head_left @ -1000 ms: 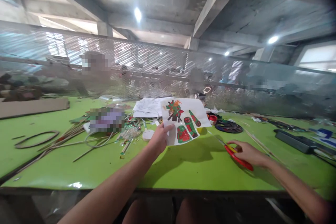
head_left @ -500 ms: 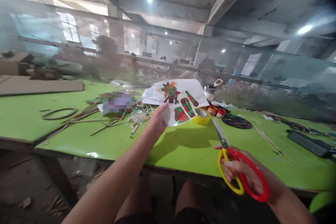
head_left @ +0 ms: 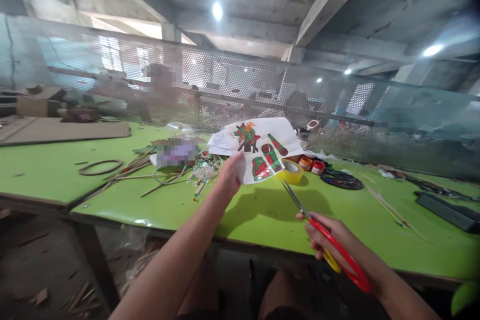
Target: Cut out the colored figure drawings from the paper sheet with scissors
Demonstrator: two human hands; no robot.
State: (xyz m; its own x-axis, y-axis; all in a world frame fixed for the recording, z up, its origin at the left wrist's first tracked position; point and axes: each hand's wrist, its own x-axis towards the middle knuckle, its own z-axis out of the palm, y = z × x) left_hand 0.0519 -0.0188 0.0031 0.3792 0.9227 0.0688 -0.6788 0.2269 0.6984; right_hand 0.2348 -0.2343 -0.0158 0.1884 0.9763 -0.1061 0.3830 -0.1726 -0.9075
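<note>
My left hand (head_left: pixel 229 176) grips the lower left edge of a white paper sheet (head_left: pixel 275 130), holding it up above the table. Red, green and black painted shapes, some glossy, cover the sheet's front. In my right hand (head_left: pixel 324 232) are scissors (head_left: pixel 339 250) with one red and one yellow handle. Their blades are slightly parted and point up and left, short of the paper's lower right edge. Behind that edge stands a roll of yellow tape (head_left: pixel 292 172), partly hidden by the sheet.
Paint pots (head_left: pixel 318 166) and a dark palette (head_left: pixel 342 180) lie right of the tape. Thin sticks (head_left: pixel 131 170) and clear scraps (head_left: pixel 202 172) are to the left. A black box-shaped object (head_left: pixel 446 210) sits far right. Behind the green table (head_left: pixel 157 215) runs a perforated screen (head_left: pixel 240 75).
The scissors have moved left and turned, so their blades now lie closer to the paper. The view has shifted slightly; my left hand still holds the sheet.
</note>
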